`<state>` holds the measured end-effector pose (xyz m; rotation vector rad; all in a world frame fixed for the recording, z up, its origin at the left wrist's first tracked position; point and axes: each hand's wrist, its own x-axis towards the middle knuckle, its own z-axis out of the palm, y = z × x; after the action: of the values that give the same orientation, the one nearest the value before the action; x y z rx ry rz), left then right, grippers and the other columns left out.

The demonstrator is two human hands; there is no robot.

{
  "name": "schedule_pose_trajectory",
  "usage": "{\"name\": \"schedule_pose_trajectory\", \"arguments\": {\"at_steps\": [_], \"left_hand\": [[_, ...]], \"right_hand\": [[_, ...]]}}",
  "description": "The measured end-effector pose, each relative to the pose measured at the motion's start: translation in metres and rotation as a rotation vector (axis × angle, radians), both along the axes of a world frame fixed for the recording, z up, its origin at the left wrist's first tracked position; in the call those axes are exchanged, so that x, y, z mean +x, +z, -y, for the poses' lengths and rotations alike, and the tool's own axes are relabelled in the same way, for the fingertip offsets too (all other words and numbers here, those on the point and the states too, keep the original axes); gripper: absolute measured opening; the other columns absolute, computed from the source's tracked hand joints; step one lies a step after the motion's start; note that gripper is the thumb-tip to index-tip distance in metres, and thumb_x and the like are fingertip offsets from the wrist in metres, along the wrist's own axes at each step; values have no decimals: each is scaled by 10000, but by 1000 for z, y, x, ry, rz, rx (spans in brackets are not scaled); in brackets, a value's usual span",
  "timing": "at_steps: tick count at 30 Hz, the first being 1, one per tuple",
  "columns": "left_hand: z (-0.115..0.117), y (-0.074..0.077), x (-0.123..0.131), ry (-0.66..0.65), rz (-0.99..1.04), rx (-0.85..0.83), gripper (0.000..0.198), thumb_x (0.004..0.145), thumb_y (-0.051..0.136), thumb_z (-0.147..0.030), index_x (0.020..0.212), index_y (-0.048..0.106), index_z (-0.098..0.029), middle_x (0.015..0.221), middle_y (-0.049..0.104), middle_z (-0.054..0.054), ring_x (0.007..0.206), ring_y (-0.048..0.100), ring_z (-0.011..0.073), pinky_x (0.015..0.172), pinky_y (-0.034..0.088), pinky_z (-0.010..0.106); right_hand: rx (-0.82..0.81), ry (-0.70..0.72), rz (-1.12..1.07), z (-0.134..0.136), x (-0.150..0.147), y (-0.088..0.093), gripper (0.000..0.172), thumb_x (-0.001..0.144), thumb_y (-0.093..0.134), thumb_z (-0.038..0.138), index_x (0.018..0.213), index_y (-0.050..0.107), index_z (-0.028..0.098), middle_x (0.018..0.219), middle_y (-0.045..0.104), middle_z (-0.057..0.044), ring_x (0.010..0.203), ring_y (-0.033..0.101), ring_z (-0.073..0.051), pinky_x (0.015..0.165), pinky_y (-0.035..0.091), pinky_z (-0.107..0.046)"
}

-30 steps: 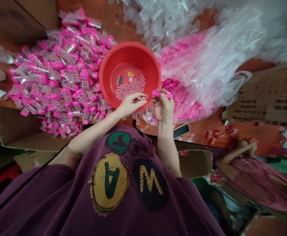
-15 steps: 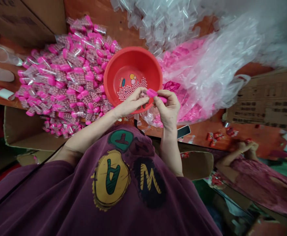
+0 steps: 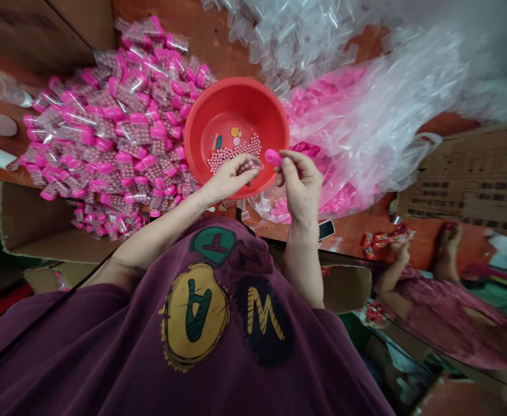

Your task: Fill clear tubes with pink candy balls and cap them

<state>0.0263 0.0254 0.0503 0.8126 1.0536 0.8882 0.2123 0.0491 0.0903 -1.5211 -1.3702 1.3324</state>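
Note:
Over the near rim of a red basin (image 3: 195, 164), my left hand (image 3: 227, 179) is closed around a small clear container (image 3: 250, 166) with pink beads in it; the fingers hide most of it. My right hand (image 3: 302, 182) pinches a bright pink cap (image 3: 273, 156) by its edge, with the cap's round opening showing. Cap and container are a short gap apart. Loose pink beads (image 3: 227, 157) lie on the basin floor beneath my hands.
Capped bead-filled bottles (image 3: 123, 127) are heaped left of the basin. To the right lies a plastic bag of pink caps (image 3: 335, 104); clear empty containers (image 3: 296, 40) are piled behind. A phone (image 3: 326, 229) rests near the table edge. A co-worker's hand (image 3: 400, 252) handles red packets.
My right hand has drawn slightly right, away from my left, and the pink cap has turned to show its opening. The co-worker's hands have moved apart.

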Motion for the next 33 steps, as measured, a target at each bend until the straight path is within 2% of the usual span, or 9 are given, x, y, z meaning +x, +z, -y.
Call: {"name": "schedule_pose_trajectory", "arguments": {"at_steps": [3,5,8,11,15,18,21,26,33], "left_hand": [[2,-4,3,17,62,18,245,956,738,-319,1135,647,-178,948,654,11,872,629,106,873,543,259],[2,-5,4,25,84,32,256,953,759,-337,1126,653,-181,981,683,24,915,649,116,906,551,269],[2,-3,6,17,80,14,250,966,768,-358,1107,659,-182,971,693,32,899,657,124,888,562,274],[0,3,6,8,82,-12,240,980,760,-366,1087,658,-177,912,666,22,842,641,122,833,555,267],[-1,14,4,-8,86,-29,212,1007,727,-346,1096,660,-166,884,637,11,805,607,109,824,533,256],[-1,19,2,-11,113,-59,186,1035,685,-337,1091,627,-169,881,617,0,745,574,91,782,523,243],[0,20,1,-14,134,-87,164,1036,684,-315,1043,592,-179,866,594,-11,699,540,79,738,510,231],[2,20,5,-21,153,-117,131,1034,683,-281,1018,599,-181,830,590,-12,683,537,75,685,493,212],[11,15,7,-34,218,-198,252,1002,744,-375,992,615,-159,799,583,-23,636,540,51,585,449,182]], "right_hand": [[-165,1,-131,7,-5,-13,354,997,657,648,1123,772,338,706,637,54,534,500,-109,652,597,-320],[-139,4,-92,9,-8,-13,376,1004,639,662,1083,785,325,724,643,47,563,520,-111,682,599,-319],[41,63,58,8,-11,-5,337,992,686,618,1041,814,311,919,728,0,830,673,-154,887,625,-363],[150,114,150,6,-11,2,293,970,743,562,1100,824,312,1062,771,-23,1020,711,-190,1036,612,-413],[82,47,96,7,-10,0,379,994,694,567,1245,784,297,1248,797,-39,1178,735,-217,1144,599,-490],[12,24,33,9,-8,-4,430,1001,652,613,1290,766,315,1281,795,-26,1277,724,-232,1170,599,-515],[-9,71,33,9,-4,-4,454,995,641,645,1280,777,319,1248,813,-17,1277,737,-239,1149,621,-503],[49,185,142,9,2,3,461,1020,609,641,1254,809,298,1255,836,-38,1172,787,-246,1126,627,-489],[86,244,253,15,-1,8,413,1072,549,536,1298,793,290,1279,830,-53,1185,785,-242,1112,627,-464]]}}
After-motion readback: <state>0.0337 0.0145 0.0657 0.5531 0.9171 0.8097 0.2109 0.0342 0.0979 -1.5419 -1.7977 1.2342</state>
